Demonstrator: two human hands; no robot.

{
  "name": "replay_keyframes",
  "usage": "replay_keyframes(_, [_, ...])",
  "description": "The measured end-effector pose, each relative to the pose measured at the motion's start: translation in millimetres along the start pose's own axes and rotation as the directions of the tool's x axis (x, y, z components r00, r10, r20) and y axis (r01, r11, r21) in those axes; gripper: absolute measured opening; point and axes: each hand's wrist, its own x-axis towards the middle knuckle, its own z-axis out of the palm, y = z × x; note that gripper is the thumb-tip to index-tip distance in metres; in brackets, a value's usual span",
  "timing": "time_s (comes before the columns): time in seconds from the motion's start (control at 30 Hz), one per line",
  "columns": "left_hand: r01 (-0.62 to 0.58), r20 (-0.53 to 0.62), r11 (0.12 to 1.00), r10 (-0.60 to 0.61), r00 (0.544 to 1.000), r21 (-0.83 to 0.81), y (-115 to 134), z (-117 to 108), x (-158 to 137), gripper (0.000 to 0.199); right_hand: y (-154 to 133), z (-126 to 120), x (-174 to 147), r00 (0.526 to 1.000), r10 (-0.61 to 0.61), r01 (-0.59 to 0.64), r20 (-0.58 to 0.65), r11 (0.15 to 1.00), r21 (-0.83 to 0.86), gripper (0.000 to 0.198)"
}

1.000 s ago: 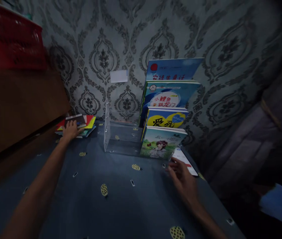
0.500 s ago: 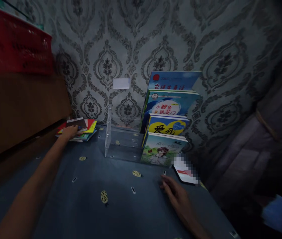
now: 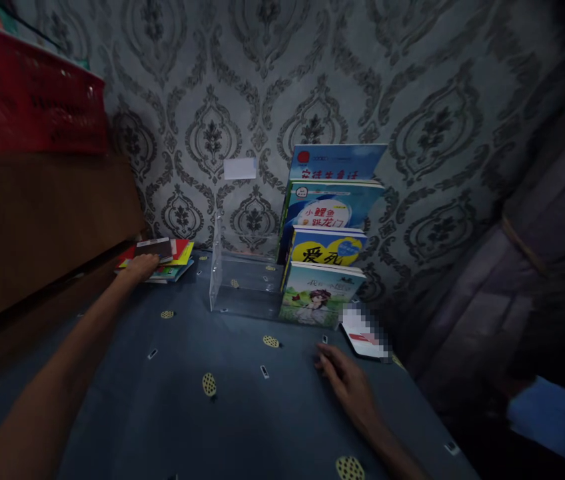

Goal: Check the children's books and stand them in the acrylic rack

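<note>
My left hand [image 3: 143,267] is at a stack of thin books [image 3: 175,272] on the left, its fingers closed over the near edge of a dark-covered book [image 3: 154,249] on top. Part of the grip is hidden. My right hand [image 3: 350,383] hovers over or rests on the cloth with fingers loosely bent and apart, holding nothing. Ahead of it stands a clear acrylic stepped book rack [image 3: 216,280]. Its right side carries several upright books in tiers, among them a green-covered book [image 3: 320,297] in front and a blue-and-yellow book [image 3: 327,248] behind it.
A phone-like slab [image 3: 362,337], partly pixelated, lies right of the rack on the patterned blue cloth [image 3: 172,400]. A red basket [image 3: 37,93] sits on a brown wooden box [image 3: 47,227] at left. Patterned wallpaper [image 3: 202,67] closes off the back; a curtain [image 3: 492,293] hangs right.
The view has shifted slightly, so the rack and its books appear a little further left. My left hand stays at the stack, and my right hand remains near the rack.
</note>
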Motion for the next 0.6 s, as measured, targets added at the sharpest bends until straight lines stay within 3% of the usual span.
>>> replay_keyframes(0.2, [-0.054, -0.034, 0.997, 0.056, 0.998, 0.055, 6.8, -1.8, -39.6, 0.038, -6.3, -0.4, 0.5, 1.000, -0.017, 0.017, 0.017, 1.000, -0.019, 0.041])
replay_keyframes(0.33, [-0.056, -0.082, 0.994, 0.064, 0.995, 0.095, 18.8, 9.6, -68.9, 0.065, -9.1, -0.6, 0.7, 0.999, -0.028, 0.028, 0.031, 0.999, -0.023, 0.040])
replay_keyframes(0.47, [-0.004, -0.145, 0.995, 0.018, 0.989, 0.099, 36.5, 28.6, -79.5, 0.084, -9.7, -1.1, 1.2, 0.999, -0.030, 0.031, 0.036, 0.999, -0.043, 0.041])
replay_keyframes(0.6, [0.085, -0.197, 0.993, -0.068, 0.978, 0.084, 51.6, 44.7, -80.4, 0.075, -11.1, -1.9, 1.3, 0.998, -0.047, 0.050, 0.045, 0.997, -0.054, 0.039])
